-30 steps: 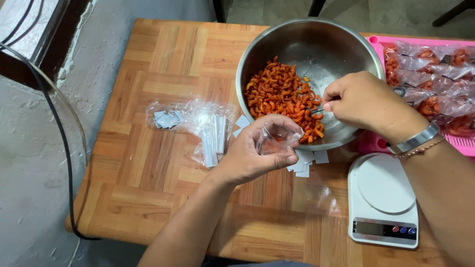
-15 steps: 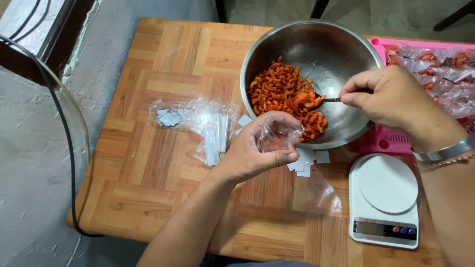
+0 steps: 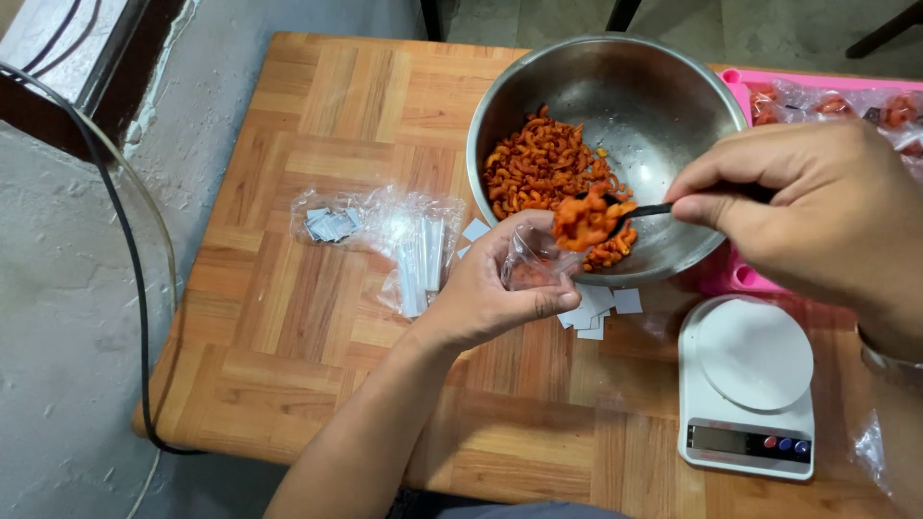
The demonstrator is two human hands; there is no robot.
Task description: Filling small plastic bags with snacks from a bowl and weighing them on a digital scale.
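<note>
A small clear plastic bag [image 3: 532,264], crinkled and open-mouthed, sits pinched in the left hand [image 3: 490,288] just beside the steel bowl's [image 3: 673,106] rim. Above it, a dark spoon [image 3: 615,216] heaped with curled orange snack pieces [image 3: 543,168] is gripped by the closed right hand [image 3: 817,216]. Nearby on the wood parquet table [image 3: 288,317] lie glossy empty bags [image 3: 409,240], white paper slips [image 3: 596,308] and a white digital scale [image 3: 750,384].

Orange snacks [image 3: 538,173] in a silver bowl [image 3: 663,86], pink tray [image 3: 735,274], white scale [image 3: 750,384], seemingly black spoon [image 3: 639,211], parquet-patterned brown table [image 3: 288,288].
</note>
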